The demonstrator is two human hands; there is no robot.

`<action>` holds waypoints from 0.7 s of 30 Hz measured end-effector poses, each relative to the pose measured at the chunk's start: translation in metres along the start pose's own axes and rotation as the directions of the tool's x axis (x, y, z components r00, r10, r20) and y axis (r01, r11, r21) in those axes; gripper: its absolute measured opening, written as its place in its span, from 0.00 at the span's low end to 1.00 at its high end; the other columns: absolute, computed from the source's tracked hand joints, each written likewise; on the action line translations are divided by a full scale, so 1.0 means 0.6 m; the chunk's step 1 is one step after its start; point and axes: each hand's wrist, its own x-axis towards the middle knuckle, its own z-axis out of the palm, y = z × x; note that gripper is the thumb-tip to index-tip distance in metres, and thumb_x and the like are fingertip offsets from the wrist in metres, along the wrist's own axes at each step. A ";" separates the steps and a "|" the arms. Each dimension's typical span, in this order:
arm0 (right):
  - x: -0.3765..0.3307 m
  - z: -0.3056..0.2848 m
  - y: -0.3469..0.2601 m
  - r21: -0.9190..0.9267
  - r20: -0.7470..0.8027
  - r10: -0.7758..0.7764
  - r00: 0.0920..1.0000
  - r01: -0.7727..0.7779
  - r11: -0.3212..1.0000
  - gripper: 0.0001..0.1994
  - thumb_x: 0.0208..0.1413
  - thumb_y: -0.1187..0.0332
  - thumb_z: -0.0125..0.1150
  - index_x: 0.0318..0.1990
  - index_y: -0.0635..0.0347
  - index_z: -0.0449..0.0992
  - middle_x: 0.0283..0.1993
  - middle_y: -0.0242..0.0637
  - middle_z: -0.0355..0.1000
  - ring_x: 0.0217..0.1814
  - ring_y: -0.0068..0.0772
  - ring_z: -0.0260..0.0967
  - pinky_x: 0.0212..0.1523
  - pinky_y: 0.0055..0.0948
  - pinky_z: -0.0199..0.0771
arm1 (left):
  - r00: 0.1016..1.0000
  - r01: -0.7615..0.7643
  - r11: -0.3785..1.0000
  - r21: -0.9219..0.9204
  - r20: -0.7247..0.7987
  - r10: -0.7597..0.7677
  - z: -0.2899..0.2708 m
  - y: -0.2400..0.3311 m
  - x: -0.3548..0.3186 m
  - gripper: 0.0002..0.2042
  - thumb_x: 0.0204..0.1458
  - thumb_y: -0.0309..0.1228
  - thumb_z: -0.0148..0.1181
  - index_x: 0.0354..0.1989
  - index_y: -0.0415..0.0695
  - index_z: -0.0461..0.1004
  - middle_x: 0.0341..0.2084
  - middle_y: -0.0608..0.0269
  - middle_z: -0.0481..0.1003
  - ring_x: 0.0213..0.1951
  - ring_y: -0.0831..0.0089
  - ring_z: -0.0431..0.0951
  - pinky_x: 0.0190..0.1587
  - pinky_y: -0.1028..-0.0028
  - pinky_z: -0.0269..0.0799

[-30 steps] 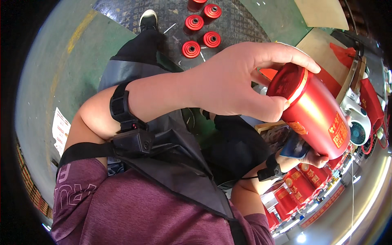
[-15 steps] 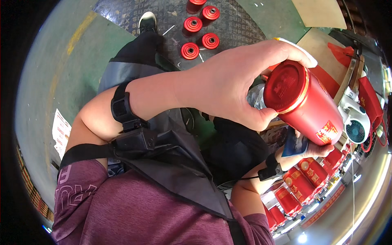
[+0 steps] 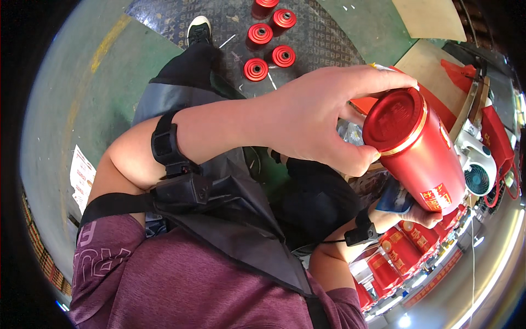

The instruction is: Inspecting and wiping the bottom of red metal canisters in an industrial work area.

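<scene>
A shiny red canister [image 3: 424, 159] with a gold band near its round embossed end leans in the air between my hands. My left hand [image 3: 312, 120] closes on that embossed end, thumb on the near side and fingers on the far side. Under the other end is my right hand [image 3: 423, 216], mostly hidden by the canister, its fingertips pressed to the red wall. A blue printed cloth or sheet [image 3: 394, 198] lies against my right palm, beside the canister. A gold-patterned square label [image 3: 436, 197] shows on the canister's lower side.
Several red canisters [image 3: 259, 35] stand on a dark patterned mat [image 3: 323, 49] ahead. To the right are a small white fan [image 3: 478, 175], a wooden board [image 3: 430, 60] and stacked red boxes [image 3: 399, 249]. A printed sheet [image 3: 82, 175] lies on the green floor at left.
The canister has shifted a little right and down, tilting slightly steeper. My left hand has moved along with it, still gripping the embossed end.
</scene>
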 end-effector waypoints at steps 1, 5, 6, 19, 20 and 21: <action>0.001 -0.002 0.002 0.003 -0.002 -0.004 1.000 0.004 1.000 0.59 0.44 0.28 0.64 0.75 0.63 0.53 0.73 0.51 0.60 0.74 0.54 0.60 0.75 0.57 0.60 | 1.000 0.011 1.000 0.003 -0.001 -0.011 -0.002 0.001 -0.001 0.36 0.47 0.28 0.69 0.68 0.39 0.63 0.58 0.52 0.73 0.60 0.62 0.76 0.60 0.60 0.78; 0.006 -0.012 0.011 0.032 0.053 -0.034 0.998 0.032 0.999 0.60 0.44 0.27 0.65 0.75 0.63 0.52 0.73 0.51 0.59 0.74 0.55 0.60 0.76 0.57 0.58 | 0.999 0.039 0.999 -0.024 0.013 -0.039 -0.006 -0.001 -0.005 0.37 0.48 0.29 0.68 0.70 0.41 0.62 0.60 0.54 0.72 0.61 0.63 0.75 0.57 0.59 0.80; 0.008 -0.014 0.011 0.038 0.073 -0.043 0.996 0.040 0.998 0.61 0.44 0.27 0.65 0.75 0.63 0.52 0.73 0.51 0.59 0.74 0.54 0.60 0.76 0.57 0.57 | 0.998 0.058 0.997 -0.055 0.022 -0.057 -0.007 -0.001 -0.004 0.37 0.48 0.29 0.68 0.70 0.41 0.62 0.60 0.54 0.72 0.61 0.63 0.75 0.58 0.60 0.80; 0.008 -0.004 0.007 -0.024 0.206 -0.175 0.963 0.184 0.983 0.63 0.49 0.26 0.63 0.76 0.71 0.46 0.72 0.53 0.60 0.73 0.51 0.62 0.75 0.53 0.62 | 0.984 0.171 0.949 -0.263 0.009 -0.175 -0.009 0.031 0.001 0.36 0.48 0.26 0.69 0.69 0.43 0.65 0.59 0.56 0.72 0.59 0.66 0.75 0.63 0.63 0.73; 0.000 0.016 0.013 0.051 0.202 -0.142 0.969 0.134 0.990 0.63 0.49 0.25 0.61 0.76 0.70 0.46 0.71 0.52 0.61 0.73 0.51 0.61 0.75 0.53 0.60 | 0.991 0.133 0.961 -0.243 0.026 -0.131 -0.010 0.025 -0.001 0.35 0.47 0.25 0.69 0.67 0.43 0.66 0.59 0.56 0.72 0.60 0.66 0.75 0.65 0.62 0.72; -0.005 0.019 0.016 0.084 0.227 -0.070 0.971 0.052 0.995 0.59 0.52 0.25 0.56 0.77 0.64 0.46 0.74 0.51 0.57 0.75 0.49 0.58 0.76 0.53 0.58 | 0.999 0.050 0.985 -0.163 0.017 -0.048 -0.011 0.020 -0.001 0.35 0.47 0.25 0.69 0.67 0.43 0.67 0.60 0.56 0.71 0.60 0.65 0.74 0.65 0.62 0.72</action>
